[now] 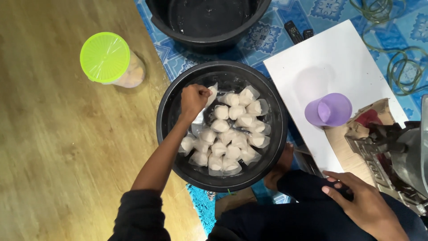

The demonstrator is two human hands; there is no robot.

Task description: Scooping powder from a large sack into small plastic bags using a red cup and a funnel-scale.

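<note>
A black round basin (166, 129) on the floor holds several small clear plastic bags (232, 134), each with a pale lump tied inside. My left hand (194, 99) reaches into the basin's far left side, its fingers closed on one of these small bags (211, 93) at the edge of the pile. My right hand (356, 196) rests flat on my dark-clothed knee at the lower right, holding nothing, fingers spread.
A second black basin (207, 20) stands beyond the first. A jar with a lime-green lid (106, 57) sits on the wooden floor at left. A purple cup (330, 110) lies on a white board (330, 58). A grey machine (397, 156), remotes (294, 31) and green cord (401, 58) are at right.
</note>
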